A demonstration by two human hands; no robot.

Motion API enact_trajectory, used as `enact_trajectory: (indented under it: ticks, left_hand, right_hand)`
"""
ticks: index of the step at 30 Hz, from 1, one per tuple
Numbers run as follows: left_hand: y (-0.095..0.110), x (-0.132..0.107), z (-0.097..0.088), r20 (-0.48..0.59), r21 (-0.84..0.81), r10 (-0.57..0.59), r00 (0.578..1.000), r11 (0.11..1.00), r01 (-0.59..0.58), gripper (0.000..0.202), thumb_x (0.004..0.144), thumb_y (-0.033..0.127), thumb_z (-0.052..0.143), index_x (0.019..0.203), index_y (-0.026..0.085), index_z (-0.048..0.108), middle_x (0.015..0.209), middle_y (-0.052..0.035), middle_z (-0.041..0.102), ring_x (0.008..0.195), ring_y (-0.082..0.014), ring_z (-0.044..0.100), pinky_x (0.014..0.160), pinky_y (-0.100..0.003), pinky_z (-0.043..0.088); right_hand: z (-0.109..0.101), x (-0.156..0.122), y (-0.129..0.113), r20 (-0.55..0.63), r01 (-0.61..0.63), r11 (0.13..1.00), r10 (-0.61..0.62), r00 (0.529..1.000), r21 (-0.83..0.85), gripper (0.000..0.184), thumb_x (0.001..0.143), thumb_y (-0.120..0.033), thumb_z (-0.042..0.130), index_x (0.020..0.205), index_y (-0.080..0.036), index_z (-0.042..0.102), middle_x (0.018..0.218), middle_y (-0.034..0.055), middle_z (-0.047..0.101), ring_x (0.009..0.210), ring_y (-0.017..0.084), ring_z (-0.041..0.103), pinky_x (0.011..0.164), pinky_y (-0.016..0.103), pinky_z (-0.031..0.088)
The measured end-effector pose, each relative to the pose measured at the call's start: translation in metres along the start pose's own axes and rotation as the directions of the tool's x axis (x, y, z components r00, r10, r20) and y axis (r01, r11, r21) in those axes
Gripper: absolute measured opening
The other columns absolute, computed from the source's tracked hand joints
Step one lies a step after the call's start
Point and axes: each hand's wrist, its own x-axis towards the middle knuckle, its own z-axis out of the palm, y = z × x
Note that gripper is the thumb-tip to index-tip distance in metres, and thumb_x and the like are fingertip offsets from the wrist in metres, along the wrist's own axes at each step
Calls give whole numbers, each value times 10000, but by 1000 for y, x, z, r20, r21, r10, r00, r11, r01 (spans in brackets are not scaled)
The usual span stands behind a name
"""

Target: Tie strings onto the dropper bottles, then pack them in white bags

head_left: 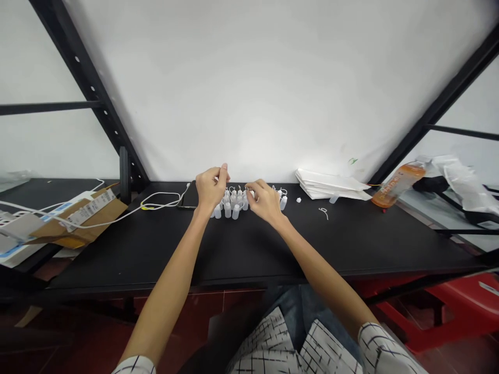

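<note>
Working over a bunch of little white plastic bottles (233,203) at 12 o'clock on the black table (249,249), left hand (211,189) pinched narrow, right hand (265,201) curled close, can't tell if either's holding anything.

Bright, flat light on the white wall (249,88), strong wide-angle bowing at the frame edges.

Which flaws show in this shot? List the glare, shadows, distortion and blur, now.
In the head view, wide-angle distortion leans the black metal uprights inward, a pale glare sits on the white wall, a soft shadow runs beside the left upright, and the small plastic bottles appear too small for crisp detail.
</note>
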Motion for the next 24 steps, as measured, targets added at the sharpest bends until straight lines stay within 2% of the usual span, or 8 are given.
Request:
enact_trajectory:
  ticks: [4, 7, 9, 12, 14, 16, 19, 24]
  left_hand:
    - [22, -14, 9, 18, 6, 229, 973, 973, -229, 491, 954, 328, 465, 487, 177, 490, 474, -5, 520, 457, -98, 446, 531, -270, 334]
    - [37, -33, 22, 84, -13, 360, 929, 933, -360, 514, 946, 298, 479, 456, 187, 369, 435, 9, 420, 437, -102, 382, 506, -294, 277]
    - [45, -49, 32, 189, -35, 411, 892, 910, -412, 521, 944, 297, 476, 452, 188, 341, 434, 4, 411, 445, -110, 381, 503, -301, 267]
    - [51, -72, 46, 387, -93, 440, 810, 893, -441, 510, 950, 314, 445, 458, 188, 399, 451, -15, 466, 464, -123, 425, 495, -299, 277]
    - [53, -85, 54, 503, -95, 424, 753, 893, -440, 519, 958, 333, 408, 461, 189, 455, 464, -30, 504, 475, -130, 461, 486, -298, 275]
    - [53, -94, 60, 591, -89, 395, 703, 898, -430, 543, 967, 352, 378, 464, 186, 497, 472, -39, 530, 485, -134, 492, 486, -293, 277]
    - [49, -100, 64, 680, -87, 349, 645, 912, -402, 572, 975, 376, 365, 466, 178, 534, 490, -46, 559, 497, -141, 521, 496, -284, 287]
    - [43, -101, 65, 737, -65, 290, 610, 930, -362, 578, 975, 392, 377, 477, 166, 566, 508, -48, 574, 492, -145, 514, 509, -276, 279]
  right_hand:
    - [-22, -6, 46, -278, -123, 992, 114, 954, -14, 234, 908, -215, 459, 993, -179, 674, 933, 50, 677, 633, 128, 574, 653, 261, 408]
    - [-47, -19, 97, -369, -262, 960, 210, 906, -96, 249, 898, -208, 441, 970, -165, 676, 899, 70, 667, 643, 147, 567, 650, 274, 399]
    - [-66, -32, 132, -378, -386, 907, 303, 875, -166, 267, 903, -214, 430, 987, -165, 679, 949, 89, 661, 679, 157, 574, 651, 280, 384]
    - [-89, -53, 178, -424, -585, 769, 454, 784, -258, 274, 898, -259, 462, 1037, -169, 681, 986, 101, 638, 765, 187, 573, 658, 291, 361]
    - [-98, -64, 199, -439, -673, 684, 532, 724, -280, 286, 887, -325, 513, 1071, -178, 676, 996, 101, 614, 791, 197, 557, 654, 293, 350]
    - [-100, -71, 212, -416, -717, 633, 591, 691, -292, 337, 869, -391, 559, 1116, -188, 667, 997, 103, 590, 789, 199, 541, 650, 294, 345]
    - [-96, -74, 220, -339, -713, 621, 627, 701, -325, 385, 877, -409, 558, 1183, -195, 649, 1022, 112, 558, 758, 184, 523, 638, 291, 341]
    - [-88, -71, 220, -291, -682, 640, 618, 730, -353, 327, 908, -311, 508, 1179, -205, 657, 1068, 106, 544, 710, 149, 496, 610, 265, 315]
